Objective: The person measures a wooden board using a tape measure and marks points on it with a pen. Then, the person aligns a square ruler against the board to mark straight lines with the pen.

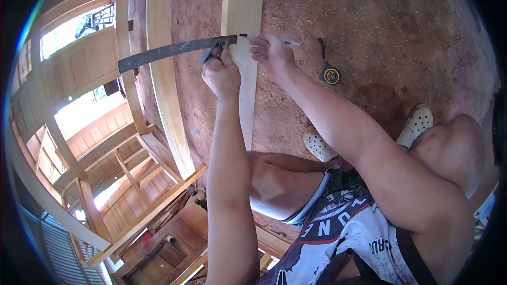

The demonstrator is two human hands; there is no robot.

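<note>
A pale wooden plank (243, 5) runs away from the person's legs. Across it lies the dark metal blade of a square (169, 53), reaching left toward a second plank (161, 63). My left hand (222, 74) is closed on the square's handle end, over the first plank's left edge. Just right of that plank, my right hand (272, 55) pinches a slim pen (288, 41), its dark tip near the blade's right end. Some of the handle is hidden by my left fingers.
On the brown ground (338, 10) to the right lies a tape measure (330, 76) with a black strap. Wooden frames and panelled furniture (79, 68) stand along the left. My feet in pale clogs (318, 144) are below the tape measure.
</note>
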